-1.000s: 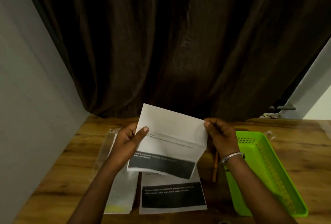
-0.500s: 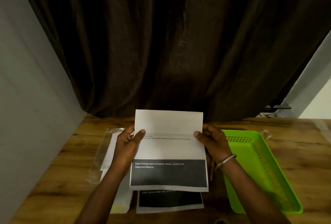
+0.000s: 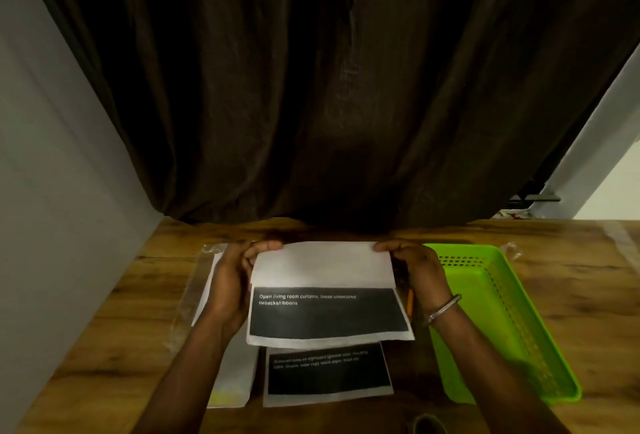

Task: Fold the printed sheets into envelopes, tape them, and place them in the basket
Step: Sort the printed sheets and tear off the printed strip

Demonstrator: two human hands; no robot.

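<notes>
Head view: on the sheet [image 3: 327,314], the top part, upright half a second ago, now lies folded down to the black band. Both the left hand [image 3: 235,281] and right hand [image 3: 417,269] pinch the fold's corners; the sheet seems to rest on the surface [image 3: 571,295] beside the basket [image 3: 502,315].

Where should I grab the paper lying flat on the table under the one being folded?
Probably by a near corner, coming from your side. The flat printed sheet has its near edge lying free on the wooden table, but its far edge is covered by the sheet being folded. Pinch a corner and slide it toward you.
</notes>
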